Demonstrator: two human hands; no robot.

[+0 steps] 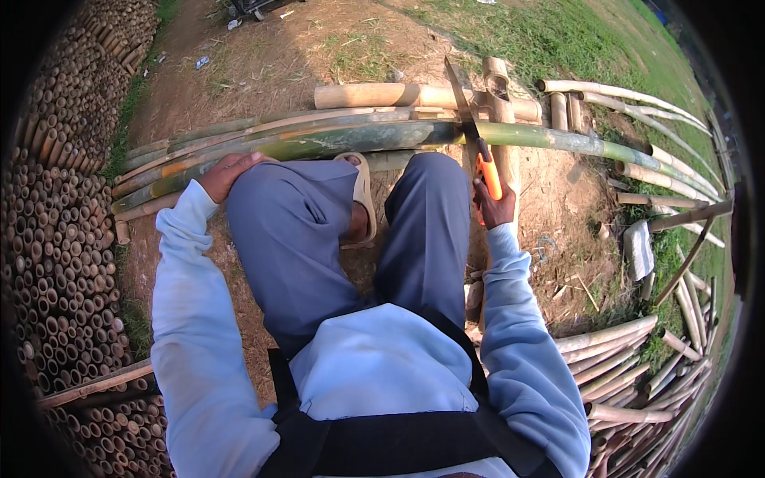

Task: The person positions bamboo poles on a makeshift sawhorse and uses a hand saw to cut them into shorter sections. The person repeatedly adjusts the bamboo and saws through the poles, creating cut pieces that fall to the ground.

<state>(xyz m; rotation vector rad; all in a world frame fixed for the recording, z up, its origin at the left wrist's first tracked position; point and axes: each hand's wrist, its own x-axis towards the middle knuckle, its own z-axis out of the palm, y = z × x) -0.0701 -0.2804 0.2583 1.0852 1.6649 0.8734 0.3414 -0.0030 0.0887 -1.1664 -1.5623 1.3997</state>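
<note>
A thick green bamboo pole (pixel 343 142) lies crosswise beyond my knees. In my right hand (pixel 496 205), closed around its orange handle, is a handsaw (pixel 464 103). The blade points away from me and crosses the green pole just left of a lengthwise bamboo support (pixel 502 119). How deep its teeth sit in the pole cannot be made out. My left hand (pixel 231 174) lies with extended fingers beside my left knee, over the left part of the poles; the knee hides some of it. My sandalled foot (pixel 363 199) shows between my legs, close to the pole.
Stacked cut bamboo pieces (pixel 64 255) fill the left side. Behind the green pole lies a pale bamboo length (pixel 366 95). Long poles (pixel 613 358) are piled at the lower right, and more poles (pixel 637 95) extend at the far right. A whitish sack (pixel 638 248) lies near them.
</note>
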